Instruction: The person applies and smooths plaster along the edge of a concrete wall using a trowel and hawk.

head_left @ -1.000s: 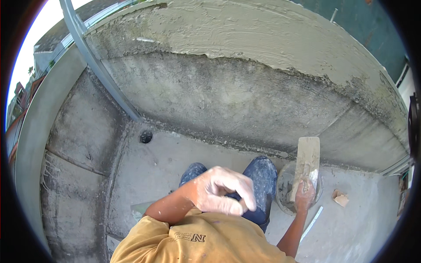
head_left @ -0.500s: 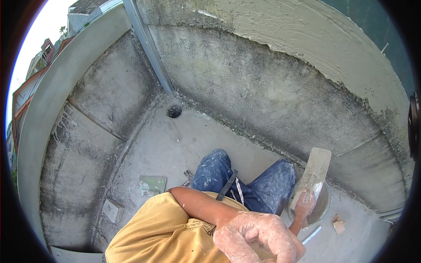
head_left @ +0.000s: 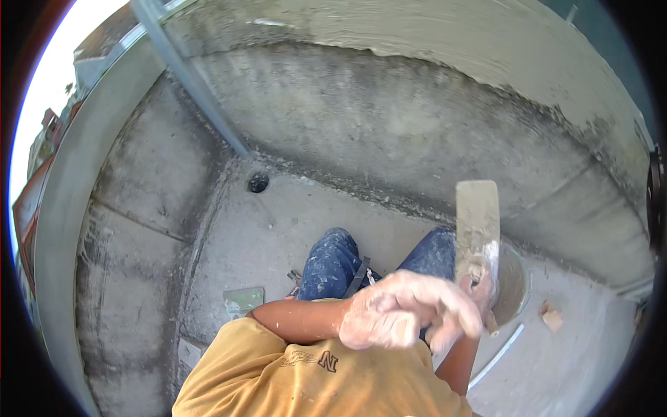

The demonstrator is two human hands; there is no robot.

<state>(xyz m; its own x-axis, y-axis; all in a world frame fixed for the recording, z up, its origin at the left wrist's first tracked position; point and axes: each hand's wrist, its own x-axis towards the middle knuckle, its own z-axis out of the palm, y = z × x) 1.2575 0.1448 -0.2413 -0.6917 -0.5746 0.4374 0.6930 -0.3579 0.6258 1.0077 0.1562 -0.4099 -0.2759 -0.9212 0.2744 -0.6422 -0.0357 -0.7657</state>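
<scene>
Concrete floor (head_left: 278, 229); trowel (head_left: 476, 219) above right fingers (head_left: 479, 278).

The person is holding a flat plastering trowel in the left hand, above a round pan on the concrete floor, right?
Not quite: the head view shows the trowel in the right hand, not the left. The left hand holds nothing. The round pan does sit on the concrete floor under it.

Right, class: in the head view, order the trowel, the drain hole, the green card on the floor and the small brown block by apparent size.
1. Trowel, though it is nearer the camera.
2. Green card.
3. Drain hole and brown block: they look alike, so no ranking.
</scene>
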